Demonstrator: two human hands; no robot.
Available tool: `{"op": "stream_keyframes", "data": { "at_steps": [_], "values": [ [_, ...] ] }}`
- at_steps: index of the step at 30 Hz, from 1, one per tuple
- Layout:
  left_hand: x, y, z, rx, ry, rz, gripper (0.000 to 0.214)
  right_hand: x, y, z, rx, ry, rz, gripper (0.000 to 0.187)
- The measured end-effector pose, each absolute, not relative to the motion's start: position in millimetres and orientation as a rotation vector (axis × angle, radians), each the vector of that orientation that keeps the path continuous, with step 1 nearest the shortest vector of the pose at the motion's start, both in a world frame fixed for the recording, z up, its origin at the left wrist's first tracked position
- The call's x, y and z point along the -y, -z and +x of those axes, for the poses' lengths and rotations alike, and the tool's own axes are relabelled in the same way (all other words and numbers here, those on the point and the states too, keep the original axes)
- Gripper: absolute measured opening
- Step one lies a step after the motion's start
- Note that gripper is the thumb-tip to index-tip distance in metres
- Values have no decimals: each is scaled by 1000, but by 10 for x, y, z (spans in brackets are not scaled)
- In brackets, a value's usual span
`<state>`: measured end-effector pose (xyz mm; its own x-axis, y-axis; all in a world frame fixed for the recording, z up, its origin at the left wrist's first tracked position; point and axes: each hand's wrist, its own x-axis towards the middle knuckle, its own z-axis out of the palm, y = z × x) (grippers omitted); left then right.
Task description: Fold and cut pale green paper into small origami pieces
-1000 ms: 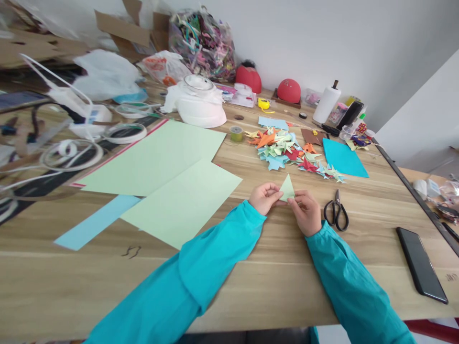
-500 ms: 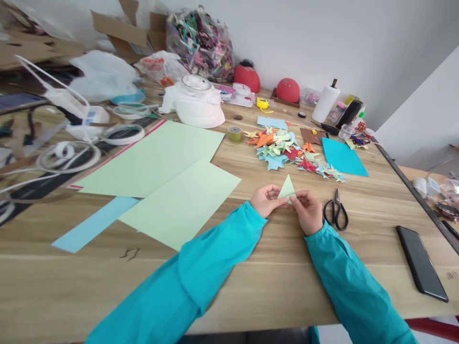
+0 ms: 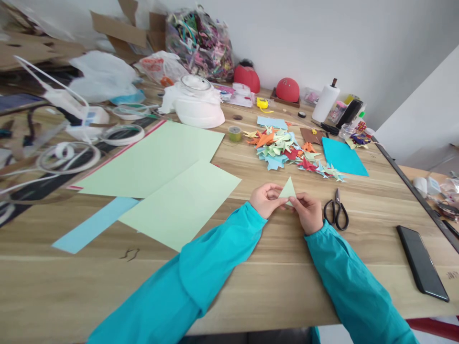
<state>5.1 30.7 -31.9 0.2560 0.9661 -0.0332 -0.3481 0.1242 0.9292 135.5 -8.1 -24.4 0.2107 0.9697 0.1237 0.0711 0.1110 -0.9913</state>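
Observation:
A small pale green folded paper triangle points upward between my hands, just over the wooden table. My left hand pinches its lower left side, thumb in front. At the lower right corner, my right hand grips it between thumb and fingers. The fingers behind the paper are partly hidden. Black-handled scissors lie to the right of my right hand. Beyond the hands is a heap of folded paper stars in green, orange, red and blue.
Large pale green sheets and a light blue strip lie on the left. A black phone rests at the right front. A turquoise square lies beyond the scissors. Coiled white cables and a white router sit far left.
The paper triangle has shifted very slightly to the right and tilted a little between my fingers. Both hands keep hold of it in nearly the same place.

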Motion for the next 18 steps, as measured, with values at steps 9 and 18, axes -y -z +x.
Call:
{"op": "stream_keyframes", "data": {
  "at_steps": [9, 18],
  "values": [
    [-296, 236, 47, -766, -1084, 887, 54, 41, 283, 1395, 1061, -909, -1245, 22],
    [-294, 259, 72, -740, -1125, 992, 44, 29, 314, 1411, 1015, -953, -1210, 21]
  ]
}}
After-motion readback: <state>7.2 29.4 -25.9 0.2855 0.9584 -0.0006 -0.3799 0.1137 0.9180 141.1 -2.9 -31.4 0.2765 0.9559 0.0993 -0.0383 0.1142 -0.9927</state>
